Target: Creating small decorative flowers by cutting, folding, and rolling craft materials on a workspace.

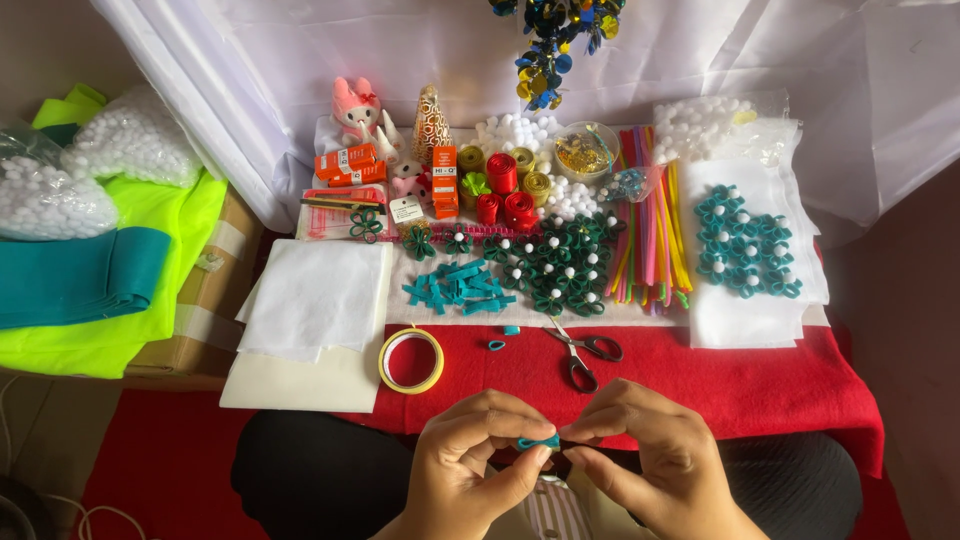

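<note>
both hands, left hand point(470, 455) and right hand point(650, 450), pinch a small teal strip point(538, 441) at 6 o'clock. scissors point(583, 355) lie just above, tape roll point(411, 359) at 9 o'clock.

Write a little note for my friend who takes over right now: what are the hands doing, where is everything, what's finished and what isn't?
Left hand and right hand: both pinch one small teal felt strip, bent into a loop between the fingertips.
Cut teal strips lie in a pile on the table; one small teal loop lies on the red cloth.
Scissors and yellow tape roll lie free on the cloth.
Done: dark green flowers and teal flowers with white centres.
Left: the loop in hand and the strip pile.
</note>
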